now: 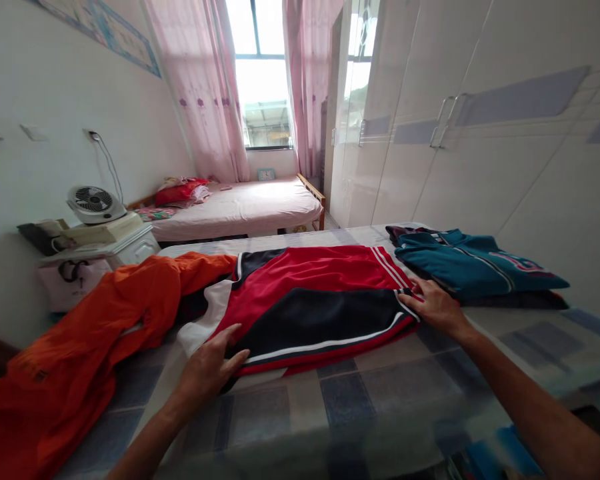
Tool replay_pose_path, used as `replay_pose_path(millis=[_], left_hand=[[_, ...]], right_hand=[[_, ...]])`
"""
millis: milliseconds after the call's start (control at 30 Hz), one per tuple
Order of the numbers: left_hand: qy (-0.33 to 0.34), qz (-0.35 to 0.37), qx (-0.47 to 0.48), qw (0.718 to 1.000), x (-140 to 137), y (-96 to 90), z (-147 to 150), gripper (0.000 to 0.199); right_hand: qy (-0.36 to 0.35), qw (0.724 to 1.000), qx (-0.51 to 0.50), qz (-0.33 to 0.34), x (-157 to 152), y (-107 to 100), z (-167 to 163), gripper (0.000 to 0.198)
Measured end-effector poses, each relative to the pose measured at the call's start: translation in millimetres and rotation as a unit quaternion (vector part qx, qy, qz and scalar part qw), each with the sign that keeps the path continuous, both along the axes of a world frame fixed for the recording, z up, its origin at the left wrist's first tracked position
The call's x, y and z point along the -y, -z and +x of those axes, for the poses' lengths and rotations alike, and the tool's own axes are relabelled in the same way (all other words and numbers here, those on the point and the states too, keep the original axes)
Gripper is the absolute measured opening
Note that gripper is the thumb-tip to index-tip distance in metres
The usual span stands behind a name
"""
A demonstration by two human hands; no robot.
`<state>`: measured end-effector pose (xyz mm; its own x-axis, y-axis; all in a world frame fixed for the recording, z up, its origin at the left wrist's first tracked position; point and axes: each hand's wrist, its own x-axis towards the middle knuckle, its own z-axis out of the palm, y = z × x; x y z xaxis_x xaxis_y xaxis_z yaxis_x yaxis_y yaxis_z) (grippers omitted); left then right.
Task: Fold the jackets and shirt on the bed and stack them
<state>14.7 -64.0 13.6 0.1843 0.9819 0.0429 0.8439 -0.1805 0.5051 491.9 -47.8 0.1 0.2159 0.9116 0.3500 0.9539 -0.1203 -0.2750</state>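
A folded red and navy sports jacket (325, 313) with white piping lies flat on the bed in front of me. White cloth shows at its left end, and white stripes cross its right end. My left hand (207, 360) rests on the near left corner, thumb and forefinger apart; its other fingers are partly hidden. At the striped right end, my right hand (437, 307) touches the edge with thumb and fingers spread. Left of the jacket sprawls a crumpled orange garment (145, 293). To the right, a folded teal zip jacket (475, 260) tops some dark clothing.
Blue and grey checked bedding (350, 393) covers this bed. Beyond it stands a second bed (250, 207) with red cloth (180, 193) piled on it. A small fan (96, 203) sits on a white cabinet (125, 247) at left. White wardrobe doors (430, 180) line the right side.
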Motion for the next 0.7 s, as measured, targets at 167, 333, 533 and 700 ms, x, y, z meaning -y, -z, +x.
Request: replay_pose_path(millis=[167,333,533,700], left_hand=[[0.012,0.025,0.073,0.997,-17.5,-24.1,1.0,0.042],[0.032,-0.007,0.032,0.999,-18.0,-35.1,-12.1,0.044],[0.068,-0.121,0.063,0.988,11.8,-22.9,-29.2,0.042],[0.113,-0.132,0.161,0.972,25.1,-22.0,-34.2,0.038]], right_hand=[[-0.051,0.997,-0.008,0.056,7.1,-21.7,1.0,0.036],[-0.076,0.996,0.019,0.048,11.3,-19.3,0.0,0.043],[-0.146,0.978,0.15,0.003,-7.7,-3.8,-1.8,0.061],[-0.203,0.965,0.106,-0.127,-14.1,-23.0,-13.4,0.045]])
